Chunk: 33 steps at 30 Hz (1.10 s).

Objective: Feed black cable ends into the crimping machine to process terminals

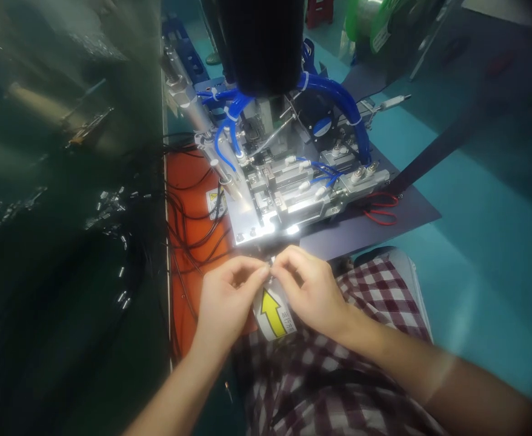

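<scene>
My left hand [230,295] and my right hand [310,289] meet fingertip to fingertip in front of the machine [293,188]. Both are pinched closed around something tiny; a small pale, shiny bit shows between the fingertips, too small to name. Just beneath the hands is a white label [266,332] with a yellow arrow [273,315] pointing toward the machine. The machine's bright metal plate [246,225] lies a little beyond my fingertips.
Black cables [188,242] run over an orange panel [182,315] at left, beside a dark surface [66,339] with several small shiny metal pieces. Blue air hoses [339,94] arch over the machine. A red wire loop [381,212] lies at right. A green spool [377,27] stands at the back.
</scene>
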Available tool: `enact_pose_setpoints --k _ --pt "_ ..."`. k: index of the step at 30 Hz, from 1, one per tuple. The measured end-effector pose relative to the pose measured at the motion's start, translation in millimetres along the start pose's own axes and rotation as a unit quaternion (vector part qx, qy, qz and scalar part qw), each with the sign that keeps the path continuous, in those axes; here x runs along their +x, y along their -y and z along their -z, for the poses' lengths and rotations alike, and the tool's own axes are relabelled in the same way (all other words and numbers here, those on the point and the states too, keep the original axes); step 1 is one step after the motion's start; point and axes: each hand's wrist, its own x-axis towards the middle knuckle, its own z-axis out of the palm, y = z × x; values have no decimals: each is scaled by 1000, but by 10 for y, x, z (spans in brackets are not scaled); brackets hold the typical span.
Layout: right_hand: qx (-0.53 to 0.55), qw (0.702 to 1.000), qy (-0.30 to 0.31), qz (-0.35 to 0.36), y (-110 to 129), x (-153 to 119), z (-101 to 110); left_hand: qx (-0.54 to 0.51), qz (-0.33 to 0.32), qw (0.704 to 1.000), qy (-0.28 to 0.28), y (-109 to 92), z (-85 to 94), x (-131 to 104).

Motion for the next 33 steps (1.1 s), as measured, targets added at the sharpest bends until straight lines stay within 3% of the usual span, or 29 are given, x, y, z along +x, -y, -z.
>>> enact_pose_setpoints --k 5,13,21,33 --pt "-10 1000 8 4 -23 -4 -25 6 -18 1000 10 1 45 2" --pt "-5 1000 6 19 -25 -15 -71 -31 26 999 20 -50 48 -32" --pt "20 998 31 -44 -3 10 2 -88 54 994 23 -59 36 -26" --pt "23 997 41 -60 -28 20 -42 -82 54 995 20 -37 37 -11"
